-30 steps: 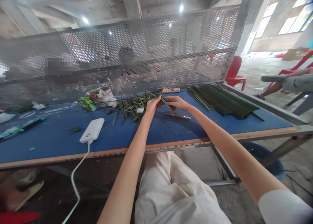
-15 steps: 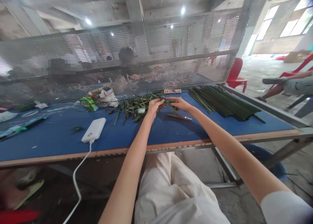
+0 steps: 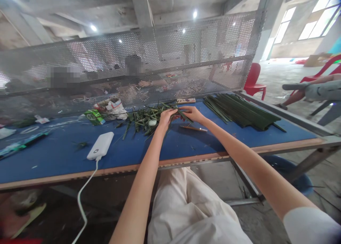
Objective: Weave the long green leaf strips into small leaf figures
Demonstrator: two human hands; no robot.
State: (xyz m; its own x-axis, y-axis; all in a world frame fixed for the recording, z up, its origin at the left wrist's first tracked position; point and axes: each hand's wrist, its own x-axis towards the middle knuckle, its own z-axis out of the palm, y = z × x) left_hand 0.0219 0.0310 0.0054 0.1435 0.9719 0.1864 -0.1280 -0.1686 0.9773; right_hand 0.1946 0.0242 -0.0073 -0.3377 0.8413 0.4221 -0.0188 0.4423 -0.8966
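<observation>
Near the tabletop's (image 3: 128, 150) far edge, my left hand (image 3: 165, 117) and right hand (image 3: 194, 114) pinch a green leaf strip (image 3: 184, 114); even tension should help.

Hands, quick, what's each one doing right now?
Left hand: closed, holding green leaf strips.
Right hand: closed, holding the same green leaf strips.

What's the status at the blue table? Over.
Left hand, right hand: both holding leaf strip. Scrap pile beside left hand. Slim tool nearby.

Leaf strip (image 3: 184, 114) between scraps (image 3: 141, 121) and leaf stack (image 3: 243, 112)
</observation>
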